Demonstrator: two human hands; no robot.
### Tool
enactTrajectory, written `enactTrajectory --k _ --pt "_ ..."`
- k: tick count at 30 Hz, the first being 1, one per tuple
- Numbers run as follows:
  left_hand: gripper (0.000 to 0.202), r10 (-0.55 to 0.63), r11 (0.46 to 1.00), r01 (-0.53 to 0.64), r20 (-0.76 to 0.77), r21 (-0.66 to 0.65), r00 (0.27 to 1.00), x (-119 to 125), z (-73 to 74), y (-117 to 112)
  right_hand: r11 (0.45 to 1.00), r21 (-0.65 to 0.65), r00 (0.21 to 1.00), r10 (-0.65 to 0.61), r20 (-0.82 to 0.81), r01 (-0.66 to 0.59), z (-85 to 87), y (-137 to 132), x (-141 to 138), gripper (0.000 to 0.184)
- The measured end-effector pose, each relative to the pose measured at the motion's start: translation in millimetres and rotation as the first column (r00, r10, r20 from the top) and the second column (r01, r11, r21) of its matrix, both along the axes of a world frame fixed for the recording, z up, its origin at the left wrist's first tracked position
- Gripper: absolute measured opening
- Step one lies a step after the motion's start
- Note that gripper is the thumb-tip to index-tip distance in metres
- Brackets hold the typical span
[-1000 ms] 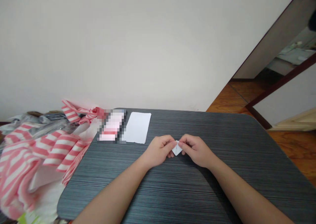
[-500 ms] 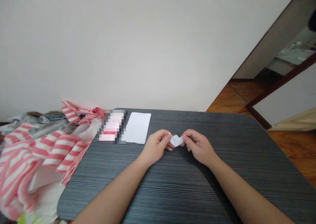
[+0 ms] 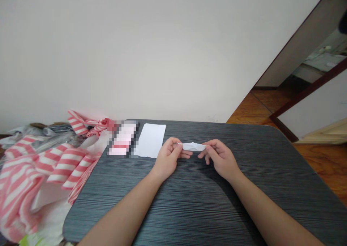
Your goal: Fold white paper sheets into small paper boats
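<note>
A small folded white paper [image 3: 193, 147] stretches between my two hands, long and narrow, with a small peak at the middle of its upper edge. My left hand [image 3: 168, 158] pinches its left end between thumb and fingers. At the opposite end, my right hand [image 3: 221, 159] grips the paper with thumb and forefinger, the other fingers curled loosely below. Both hands are over the dark table. A stack of white paper sheets [image 3: 152, 140] lies just beyond my left hand.
The dark wood-grain table [image 3: 173, 210] stands against a pale wall [image 3: 168, 50]. A blurred-out pink and white item [image 3: 124, 139] lies by the white sheets. Red-striped cloth [image 3: 65, 162] is heaped off the left edge. Wooden floor [image 3: 249, 108] shows at the right.
My hands have moved apart, and the paper between them has gone from a short zigzag shape to a longer, straighter strip. The sheets on the table have not moved.
</note>
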State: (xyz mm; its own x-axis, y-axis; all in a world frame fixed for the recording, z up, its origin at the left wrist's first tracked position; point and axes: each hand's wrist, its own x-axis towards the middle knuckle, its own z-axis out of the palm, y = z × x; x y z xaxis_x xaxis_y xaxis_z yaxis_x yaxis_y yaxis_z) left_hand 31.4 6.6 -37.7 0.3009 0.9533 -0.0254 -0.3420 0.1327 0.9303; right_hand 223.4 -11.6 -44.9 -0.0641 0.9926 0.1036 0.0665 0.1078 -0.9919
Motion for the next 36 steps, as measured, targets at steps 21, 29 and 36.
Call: enactTrajectory --k 21,29,36 --pt "0.022 -0.101 0.995 0.101 0.013 -0.025 0.995 -1.3 3.7 -2.8 0.992 -0.044 0.992 0.117 0.043 -0.115 3.6 -1.6 -2.1 0.022" --pt "0.019 -0.106 0.994 0.106 0.017 -0.013 0.994 -1.7 0.6 -2.9 0.995 -0.058 0.993 0.091 0.076 -0.087 1.7 1.0 0.8 0.021" --pt "0.030 -0.171 0.984 0.175 -0.173 0.008 0.970 -2.9 1.8 -4.7 0.988 -0.086 0.987 0.137 0.079 -0.130 1.5 -1.1 0.8 0.023"
